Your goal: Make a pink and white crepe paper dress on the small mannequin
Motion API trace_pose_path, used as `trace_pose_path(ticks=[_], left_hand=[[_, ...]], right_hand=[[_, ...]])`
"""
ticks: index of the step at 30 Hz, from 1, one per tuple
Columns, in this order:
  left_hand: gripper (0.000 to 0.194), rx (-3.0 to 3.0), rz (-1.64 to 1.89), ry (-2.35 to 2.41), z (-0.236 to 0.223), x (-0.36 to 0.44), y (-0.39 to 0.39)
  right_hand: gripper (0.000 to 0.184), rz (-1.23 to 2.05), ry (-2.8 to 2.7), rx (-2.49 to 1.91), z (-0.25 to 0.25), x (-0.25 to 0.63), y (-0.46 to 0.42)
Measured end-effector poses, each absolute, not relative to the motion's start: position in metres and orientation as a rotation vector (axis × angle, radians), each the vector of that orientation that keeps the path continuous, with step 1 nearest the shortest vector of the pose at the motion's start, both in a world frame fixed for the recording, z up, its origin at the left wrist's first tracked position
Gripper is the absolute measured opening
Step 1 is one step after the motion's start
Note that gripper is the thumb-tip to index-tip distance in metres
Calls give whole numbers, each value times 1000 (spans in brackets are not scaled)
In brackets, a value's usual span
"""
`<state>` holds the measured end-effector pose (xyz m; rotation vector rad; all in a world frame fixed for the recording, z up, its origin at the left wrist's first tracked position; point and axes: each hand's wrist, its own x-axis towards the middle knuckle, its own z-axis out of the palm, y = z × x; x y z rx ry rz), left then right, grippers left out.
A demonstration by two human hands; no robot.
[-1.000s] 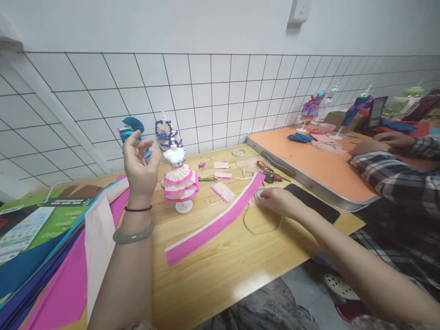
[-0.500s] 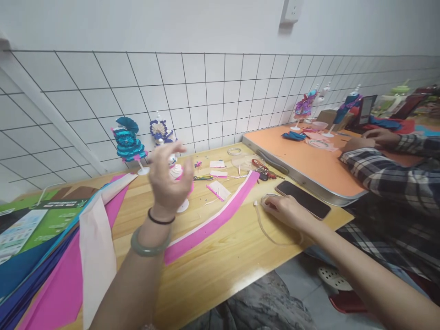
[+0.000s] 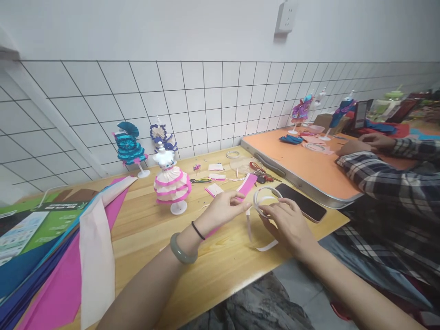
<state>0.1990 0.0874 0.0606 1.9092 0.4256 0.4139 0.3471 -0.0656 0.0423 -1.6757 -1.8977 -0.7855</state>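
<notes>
My right hand (image 3: 287, 224) holds a white roll of tape (image 3: 265, 200) just above the wooden table (image 3: 220, 261). A loose strip of tape hangs from the roll and curls onto the table. My left hand (image 3: 225, 207) pinches the tape's free end beside the roll, fingers closed. Under my left hand lies a long pink and white paper strip (image 3: 246, 184). A small mannequin in a pink and white paper dress (image 3: 171, 182) stands behind my left hand, apart from it.
Sheets of coloured paper (image 3: 65, 256) lie stacked at the left. Two blue paper-dress mannequins (image 3: 129, 145) stand by the tiled wall. A black phone (image 3: 302, 201) lies right of the roll. Another person in a plaid sleeve (image 3: 381, 174) works at the orange table (image 3: 305, 160).
My left hand came down from beside the mannequin to the tape roll. My right hand lifted the roll off the table and both hands now hold the tape.
</notes>
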Motion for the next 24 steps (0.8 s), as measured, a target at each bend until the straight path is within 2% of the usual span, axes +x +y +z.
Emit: trace_pose_path(ticks=[8,24], left_hand=[[23,1712,427,488,81,190,93],[14,1727,379,562,93,177,106]], right_hand=[[27,-923,-1885,-1591,46,342,-48],[33,-946,-1857,-1597,45,355,-31]])
